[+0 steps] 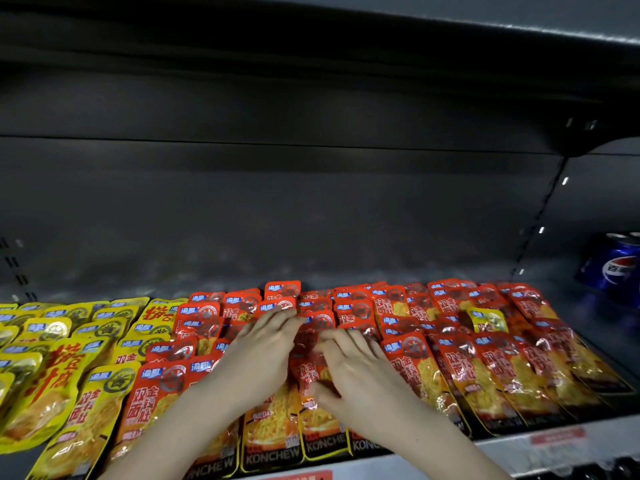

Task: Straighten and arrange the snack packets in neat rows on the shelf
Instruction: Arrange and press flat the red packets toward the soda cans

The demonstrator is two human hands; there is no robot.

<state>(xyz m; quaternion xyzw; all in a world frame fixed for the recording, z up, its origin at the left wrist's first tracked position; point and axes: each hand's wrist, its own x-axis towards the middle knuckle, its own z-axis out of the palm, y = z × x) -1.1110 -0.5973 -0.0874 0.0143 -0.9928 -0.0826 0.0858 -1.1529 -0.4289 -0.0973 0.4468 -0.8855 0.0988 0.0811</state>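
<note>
Right now, hands: I am laying both flat on the middle of the red snack packets (408,358), because pressing and sliding is squaring a loose column better than lifting would.
Left hand (258,355): I am keeping it open with the fingers spread and stretched forward, resting on the packet tops; it is gripping nothing, only bracing the column's left side.
Right hand (353,368): I am curling it part-way, the fingertips (332,336) bearing down on one crinkled red packet (308,365) and the thumb seeming to tuck at its lower edge; whether I am truly pinching it I cannot tell.
Red block: these packets are lying overlapped like shingles across the shelf (554,441), tops toward the back, so each label is showing.
Yellow packets (69,368): they are sitting to the left in their own rows, some tilted and needing work.
Stray: one yellow packet (488,320) is lying among the red ones on the right, probably misplaced.
Pepsi cans (616,265): they are standing far right, apart from the snacks.
Progress: I am judging the job as partly done.
</note>
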